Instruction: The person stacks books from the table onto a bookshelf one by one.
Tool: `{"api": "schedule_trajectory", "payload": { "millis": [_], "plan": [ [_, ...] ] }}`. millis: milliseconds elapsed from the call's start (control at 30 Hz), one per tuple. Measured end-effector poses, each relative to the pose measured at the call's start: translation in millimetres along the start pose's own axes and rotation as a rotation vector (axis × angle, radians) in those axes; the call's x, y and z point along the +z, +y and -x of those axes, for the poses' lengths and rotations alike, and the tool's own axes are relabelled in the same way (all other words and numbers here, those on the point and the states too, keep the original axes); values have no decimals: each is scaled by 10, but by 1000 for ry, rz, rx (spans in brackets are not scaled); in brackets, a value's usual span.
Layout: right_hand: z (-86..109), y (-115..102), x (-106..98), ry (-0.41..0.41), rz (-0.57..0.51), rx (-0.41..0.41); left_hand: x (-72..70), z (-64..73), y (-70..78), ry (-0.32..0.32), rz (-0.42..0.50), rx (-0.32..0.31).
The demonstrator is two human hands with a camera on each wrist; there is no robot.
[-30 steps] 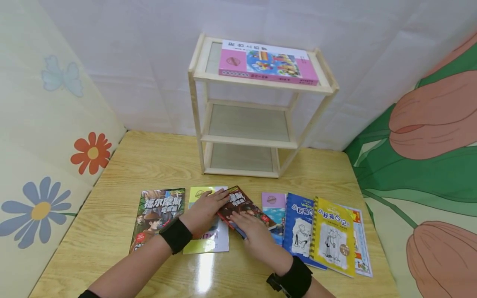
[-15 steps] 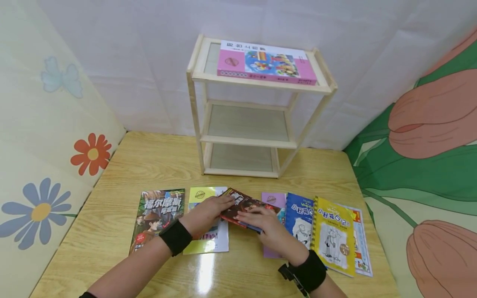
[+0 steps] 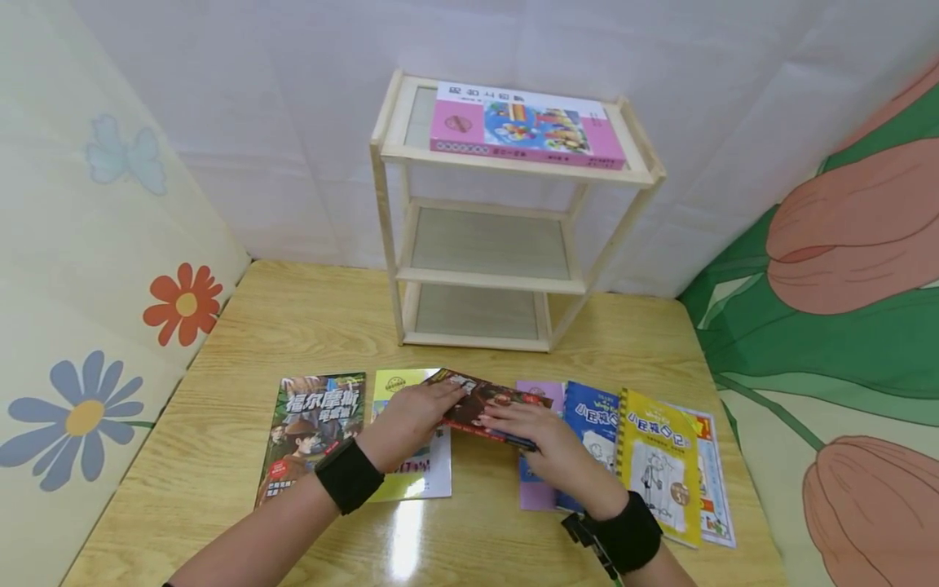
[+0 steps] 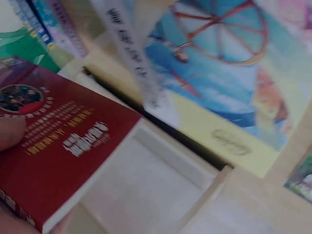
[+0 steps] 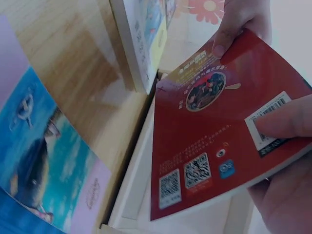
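Both hands hold one dark comic-style book (image 3: 480, 409) in the head view, slanted over the gap between the other books. My left hand (image 3: 416, 422) grips its left end, fingers across the cover. The right hand (image 3: 546, 447) has its fingers on the cover near the right end. The book's red back cover (image 5: 209, 131) shows in the right wrist view, with a barcode and codes printed on it. There the right thumb (image 5: 287, 121) presses near the barcode, and the left thumb (image 5: 220, 48) lies at the far edge. Red cover and left thumb (image 4: 9, 132) also show in the left wrist view.
A yellow-and-white book (image 3: 421, 485) and another comic book (image 3: 308, 432) lie left on the wooden table (image 3: 469, 538). Right lie a purple book (image 3: 538, 493), a blue spiral book (image 3: 587, 399) and a yellow one (image 3: 660, 473). Behind stands a shelf (image 3: 491, 281) bearing a pink book (image 3: 528, 130).
The held book has turned so its right end swings up and away, lying more crosswise. The right hand has moved right and slightly away with it; the left hand has shifted little.
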State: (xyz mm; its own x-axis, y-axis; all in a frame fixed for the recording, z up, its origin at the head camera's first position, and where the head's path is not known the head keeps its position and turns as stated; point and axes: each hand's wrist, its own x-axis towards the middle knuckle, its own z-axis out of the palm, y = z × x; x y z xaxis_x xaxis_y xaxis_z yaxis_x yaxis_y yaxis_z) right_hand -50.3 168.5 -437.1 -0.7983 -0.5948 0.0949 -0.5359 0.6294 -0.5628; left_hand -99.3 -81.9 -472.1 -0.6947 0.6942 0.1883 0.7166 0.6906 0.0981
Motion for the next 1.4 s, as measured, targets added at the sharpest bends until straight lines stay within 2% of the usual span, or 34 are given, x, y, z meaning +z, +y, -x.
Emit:
{"api": "schedule_trajectory", "payload": {
  "millis": [200, 467, 600, 700, 900, 1200, 1400],
  "plan": [
    [25, -78, -72, 27, 76, 57, -141, -39, 94, -10, -116, -39],
    [-5, -221, -115, 87, 248, 93, -322, -66, 248, -17, -183, -111],
    [-42, -269, -94, 126, 365, 103, -403, -86, 337, 2, -201, -140],
    [-71, -289, -76, 145, 436, 134, -448, -103, 398, 44, -211, -147],
    [-125, -291, -61, 189, 464, 200, -451, -128, 452, 134, -220, -153],
    [-193, -215, -100, 246, 454, 192, -504, -183, 475, 171, -209, -160],
    [-218, -196, -189, 305, 505, 136, -599, -218, 471, 160, -216, -173]
  ]
}}
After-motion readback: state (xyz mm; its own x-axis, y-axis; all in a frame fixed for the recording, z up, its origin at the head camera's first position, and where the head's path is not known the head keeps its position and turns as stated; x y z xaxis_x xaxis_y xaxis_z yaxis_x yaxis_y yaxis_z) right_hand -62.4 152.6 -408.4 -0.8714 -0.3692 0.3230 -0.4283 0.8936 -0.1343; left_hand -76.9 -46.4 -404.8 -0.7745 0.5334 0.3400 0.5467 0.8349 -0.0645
